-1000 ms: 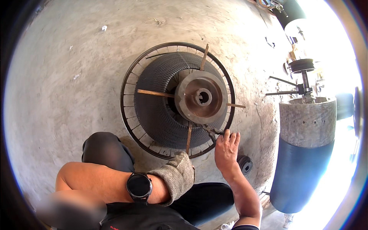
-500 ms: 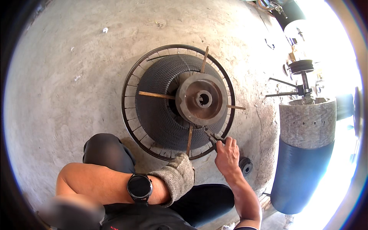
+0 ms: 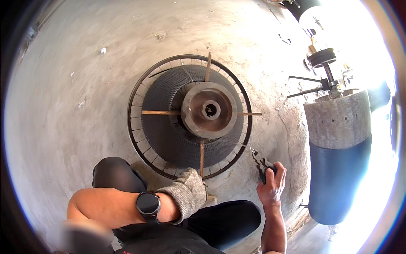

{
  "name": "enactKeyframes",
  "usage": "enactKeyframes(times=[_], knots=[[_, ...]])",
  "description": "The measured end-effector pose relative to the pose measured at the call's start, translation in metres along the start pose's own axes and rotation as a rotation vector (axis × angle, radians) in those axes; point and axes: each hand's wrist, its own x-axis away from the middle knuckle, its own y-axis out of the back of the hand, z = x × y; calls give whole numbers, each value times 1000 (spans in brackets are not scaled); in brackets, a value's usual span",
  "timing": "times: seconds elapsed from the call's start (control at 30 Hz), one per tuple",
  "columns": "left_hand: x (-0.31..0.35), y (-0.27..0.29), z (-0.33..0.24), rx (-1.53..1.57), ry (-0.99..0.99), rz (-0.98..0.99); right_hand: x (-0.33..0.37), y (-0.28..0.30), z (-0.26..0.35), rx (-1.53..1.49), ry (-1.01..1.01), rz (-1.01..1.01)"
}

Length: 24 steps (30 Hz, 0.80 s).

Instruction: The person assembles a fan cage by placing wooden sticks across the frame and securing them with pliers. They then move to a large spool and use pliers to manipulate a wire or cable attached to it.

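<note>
My right hand (image 3: 270, 184) grips dark-handled pliers (image 3: 263, 166) beyond the right near edge of a spoked wheel rim (image 3: 132, 133). A thin strand seems to run from the jaws toward the rim. My left hand (image 3: 191, 189), in a grey knit glove, rests at the rim's near edge by the end of a wooden stick (image 3: 201, 158); its fingers are hidden. Lying on the wheel is a wide coil of black textured strip (image 3: 163, 142). A heavy rusty metal pulley (image 3: 192, 120) with a central bore sits over the coil, above several radiating wooden sticks.
To the right stands a large cylinder, rough grey on top (image 3: 338, 120) and dark blue below (image 3: 336, 182). A shaft with a black grooved pulley (image 3: 322, 58) and metal rods rises from it. My bent knees (image 3: 116, 173) flank the near side. Concrete floor (image 3: 84, 127) surrounds the wheel.
My right hand and the pliers have moved right, away from the coil's near edge to outside the rim. The gloved left hand stays by the rim. The whole view has shifted slightly.
</note>
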Motion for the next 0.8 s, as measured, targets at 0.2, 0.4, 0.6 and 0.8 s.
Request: enactKeyframes(times=[0.2, 0.4, 0.6, 0.8], knots=[[-2, -4, -1, 30, -19, -39, 70, -13, -25, -11, -339, -280], [-10, -6, 0, 49, -48, -4, 207, -14, -84, 81, -870, -172], [-7, -4, 5, 72, -101, 58, 470, 33, -63, 282, -1314, 1030], [-13, -4, 11, 19, -98, 43, 596, 4, -54, 185, -1275, 1463]])
